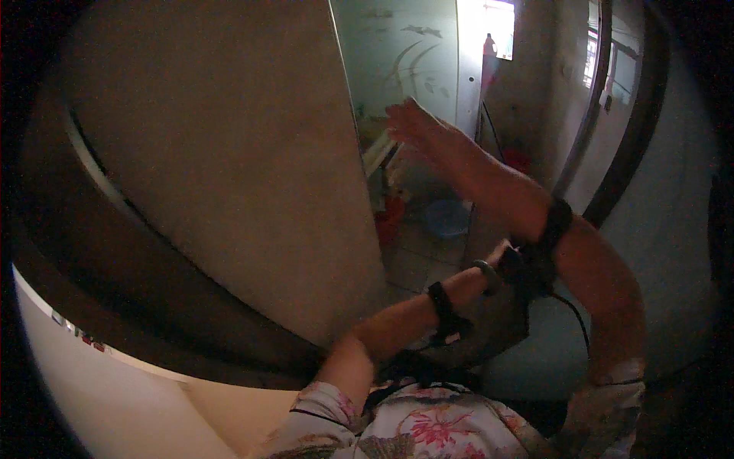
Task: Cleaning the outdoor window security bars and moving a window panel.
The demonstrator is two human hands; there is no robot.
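Observation:
My right hand (417, 127) reaches forward in front of a frosted glass panel (427, 69) with a leaf pattern. Its fingers are stretched out with nothing visible in them, slightly blurred. Left of it runs the long edge of a wide brown door panel (229, 143); contact between the two is not evident. My left hand (503, 250) is by my right forearm, beside a dark device (530, 267) strapped there. Most of its fingers are hidden, so its hold cannot be told. A bracelet (487, 276) and a black strap (441, 307) circle my left forearm.
Beyond the door panel, a blue basin (447, 218) and a red plastic container (390, 219) rest on a tiled floor (410, 267). A bottle (489, 47) stands before a bright window (500, 23). A dark frame (631, 143) rises on the right. A black cable (573, 310) hangs near my right arm.

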